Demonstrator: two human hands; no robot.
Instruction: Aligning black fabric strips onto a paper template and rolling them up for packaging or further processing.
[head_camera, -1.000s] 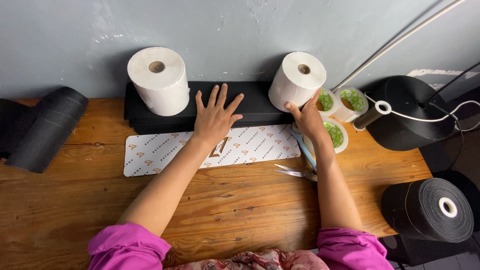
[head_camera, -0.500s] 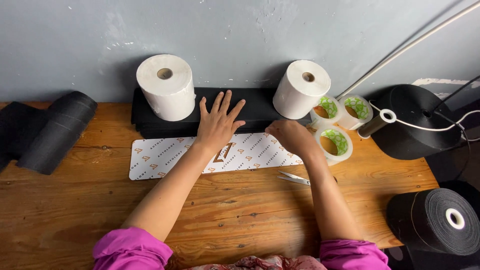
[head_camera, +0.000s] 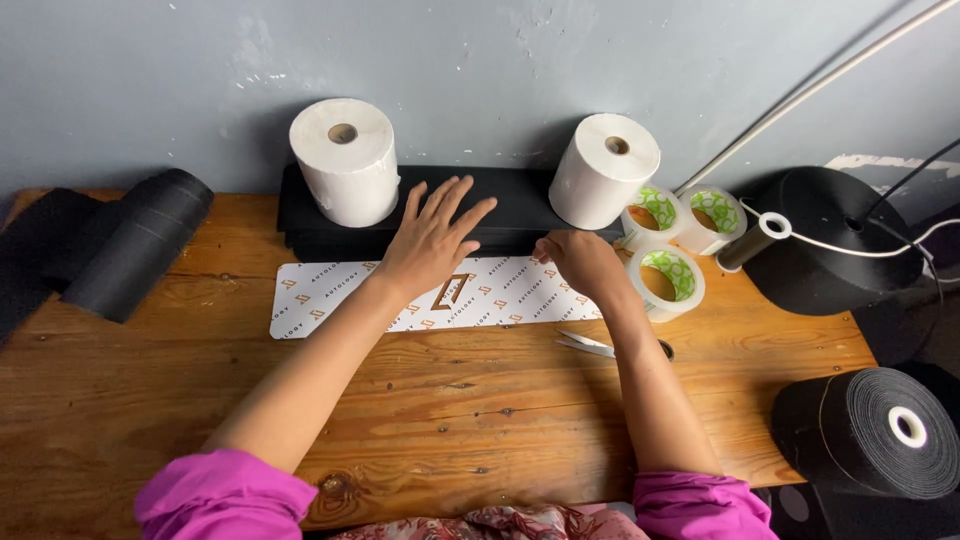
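Observation:
My left hand (head_camera: 432, 240) lies flat with fingers spread on a white patterned card strip (head_camera: 330, 300), its fingertips reaching the black stack (head_camera: 300, 215) behind. My right hand (head_camera: 580, 262) rests knuckles-up on the strip's right end, fingers curled down at its far edge; I cannot tell whether it pinches anything. Two white paper rolls (head_camera: 345, 160) (head_camera: 603, 170) stand on the black stack. Scissors (head_camera: 590, 345) lie on the wood just below my right wrist.
Three clear tape rolls with green-printed cores (head_camera: 668, 280) sit right of my right hand. Black fabric rolls lie at the left (head_camera: 130, 245), at the right (head_camera: 830, 240) and at the lower right (head_camera: 870, 430). A wooden table (head_camera: 450, 410) and a grey wall bound the space.
My right hand has come down from the right paper roll onto the right end of the patterned strip. My left hand stays flat on the strip.

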